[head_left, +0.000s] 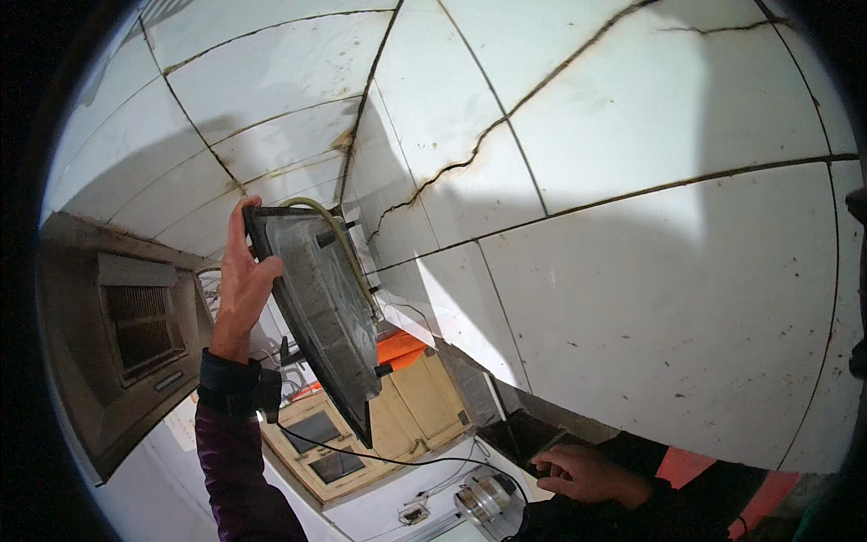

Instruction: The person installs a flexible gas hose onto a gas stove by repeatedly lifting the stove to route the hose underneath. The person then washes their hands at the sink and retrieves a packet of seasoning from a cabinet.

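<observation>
My left hand (244,285) grips the upper end of a gas stove (321,289) tipped up on its side. The thumb lies over its black rim and the fingers go behind it. Facing me is the stove's dull grey metal underside, with short black feet and a yellowish hose (343,239) along one edge. The burner side is hidden. Its feet side is close to the white tiled surface. A dark band with a small lit device (266,393) is on my left wrist. At lower right, my right hand (591,474) has loosely bent fingers, with nothing visible in them.
White tiles (632,289) with a long rusty crack and dark joints fill the right and top. A brown range hood (135,307) stands at left. Beyond the stove are a wooden cabinet (406,406), an orange cloth-like thing (400,350) and a black cable (388,461).
</observation>
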`<state>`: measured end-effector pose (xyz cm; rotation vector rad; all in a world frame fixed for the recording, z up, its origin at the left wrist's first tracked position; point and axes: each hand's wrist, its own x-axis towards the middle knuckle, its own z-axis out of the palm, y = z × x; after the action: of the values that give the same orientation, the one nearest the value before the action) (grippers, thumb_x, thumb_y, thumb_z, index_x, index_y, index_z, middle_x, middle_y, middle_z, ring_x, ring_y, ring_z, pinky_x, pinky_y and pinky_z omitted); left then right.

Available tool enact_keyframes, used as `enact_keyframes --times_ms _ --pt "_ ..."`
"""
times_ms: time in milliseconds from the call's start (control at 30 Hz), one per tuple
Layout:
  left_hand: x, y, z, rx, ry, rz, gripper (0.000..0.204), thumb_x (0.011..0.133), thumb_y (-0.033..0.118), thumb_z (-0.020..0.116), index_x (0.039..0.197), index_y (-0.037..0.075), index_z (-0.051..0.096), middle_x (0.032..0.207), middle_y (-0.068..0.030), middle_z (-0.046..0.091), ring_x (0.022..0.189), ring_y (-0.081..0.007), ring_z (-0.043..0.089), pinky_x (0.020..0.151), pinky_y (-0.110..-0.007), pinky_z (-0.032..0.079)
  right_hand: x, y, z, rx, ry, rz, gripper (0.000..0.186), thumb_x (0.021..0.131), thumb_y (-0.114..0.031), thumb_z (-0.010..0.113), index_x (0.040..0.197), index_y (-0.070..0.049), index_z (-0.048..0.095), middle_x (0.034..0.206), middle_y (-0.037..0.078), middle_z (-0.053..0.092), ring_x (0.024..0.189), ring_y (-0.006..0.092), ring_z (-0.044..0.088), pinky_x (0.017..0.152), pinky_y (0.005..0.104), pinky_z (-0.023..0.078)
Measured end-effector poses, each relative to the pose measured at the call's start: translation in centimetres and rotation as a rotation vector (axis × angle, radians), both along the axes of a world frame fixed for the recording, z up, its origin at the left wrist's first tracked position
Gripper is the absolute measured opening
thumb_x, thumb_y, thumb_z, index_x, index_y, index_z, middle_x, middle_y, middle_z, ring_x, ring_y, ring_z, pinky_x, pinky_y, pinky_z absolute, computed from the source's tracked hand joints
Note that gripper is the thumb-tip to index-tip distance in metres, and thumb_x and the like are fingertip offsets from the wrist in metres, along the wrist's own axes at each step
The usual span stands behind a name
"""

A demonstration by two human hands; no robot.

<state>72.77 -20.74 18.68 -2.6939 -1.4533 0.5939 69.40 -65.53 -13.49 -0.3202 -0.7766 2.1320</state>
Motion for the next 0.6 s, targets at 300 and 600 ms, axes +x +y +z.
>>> enact_keyframes --times_ms 300,600 --pt "-0.7 0.6 2.1 -0.013 -0.090 0.106 0.086 0.065 -0.003 0.057 0.148 0.011 0.040 0.135 -0.0101 0.053 0.123 -0.0242 0.054 0.107 -0.034 0.044 0.0 2.2 2.6 0.028 -0.069 -0.047 0.054 0.099 -0.040 0.066 0.133 0.000 0.056 0.116 0.020 0.063 0.101 0.0291 0.066 0.085 0.0418 0.055" --pt "-1.6 1.4 4.0 0.011 -0.034 0.012 0.081 0.064 0.006 0.058 0.144 0.005 0.043 0.124 -0.0104 0.052 0.113 -0.0221 0.054 0.101 -0.032 0.045 -0.7 4.3 4.9 -0.019 -0.145 -0.204 0.053 0.099 -0.034 0.066 0.136 0.002 0.053 0.117 0.020 0.063 0.095 0.0276 0.066 0.083 0.0423 0.055"
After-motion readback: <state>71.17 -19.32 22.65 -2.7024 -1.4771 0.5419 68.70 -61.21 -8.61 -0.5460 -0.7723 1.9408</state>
